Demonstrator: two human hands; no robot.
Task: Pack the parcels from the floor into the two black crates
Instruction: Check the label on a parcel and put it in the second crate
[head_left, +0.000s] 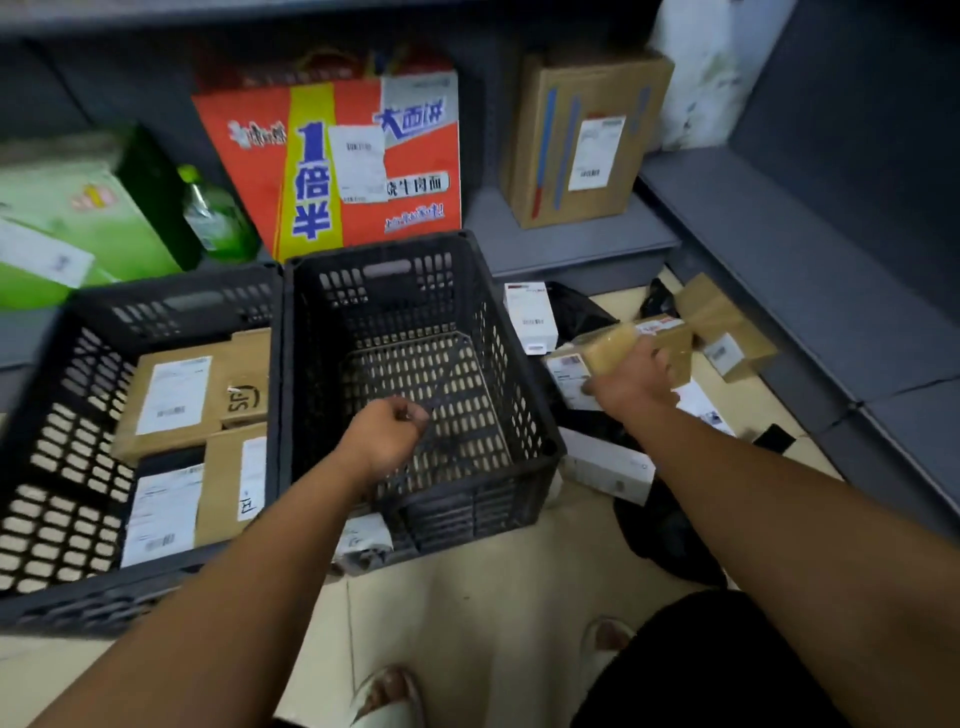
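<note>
Black crates side by side on the floor, and it's the right crate (470, 499) that stands bare inside, mesh bottom showing. The left crate (57, 457) already carries four brown parcels (171, 400) lying flat, white labels up. Over to the right hand (634, 382) now: it's out past the right crate's far side, fingers wrapped around a tan taped parcel (608, 343), thumb underneath by the label end. That parcel is lifted above the floor pile, outside the crate, just beside its rim. The left hand (384, 436) hovers over the right crate's open top, fingers curled in toward the palm, nothing visible in them. Down on the floor by the shelving there's more waiting: a white box (530, 317) against the crate wall, a brown box (727, 332) just beyond the held parcel, a flat white carton (608, 467) near the crate's corner, and black bags (670, 530) under the right forearm. A grey bag (363, 545) pokes out at the right crate's near edge.
</note>
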